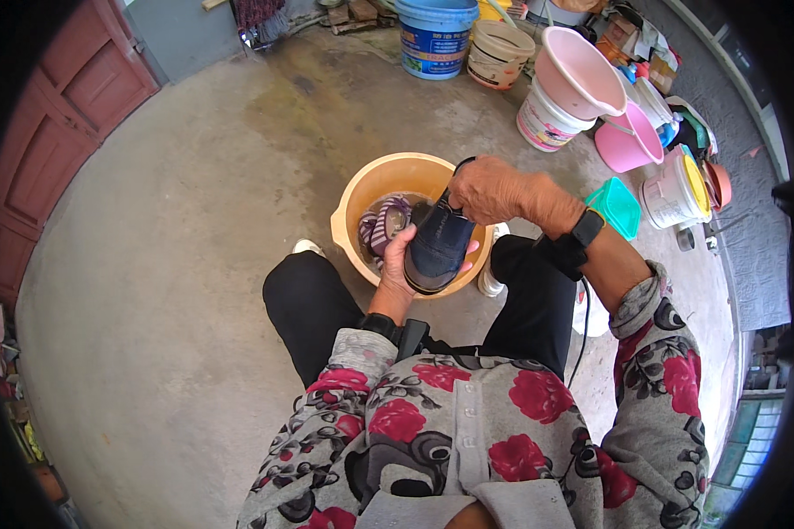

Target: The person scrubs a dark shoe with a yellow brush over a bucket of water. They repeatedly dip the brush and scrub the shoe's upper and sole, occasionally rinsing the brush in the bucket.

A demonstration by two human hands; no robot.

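Note:
A dark navy shoe (442, 239) is held above the yellow plastic basin (352, 198), its toe pointing towards me. My left hand (397, 261) cradles it from below, thumb on one side and fingertips showing on the other. The curled fingers of my right hand (493, 192) grip the shoe near its opening. Whether anything else is inside that fist is hidden. Purple-and-white striped shoes (385, 223) lie in murky water in the basin, left of the held shoe. The basin stands on the floor between my knees.
Beyond the basin stand a blue bucket (437, 43) and a beige bucket (499, 56). A pale pink basin (579, 73) rests on a white bucket (546, 122), near a pink bucket (628, 139) and a green container (617, 206). A red door (73, 99) is at the far left.

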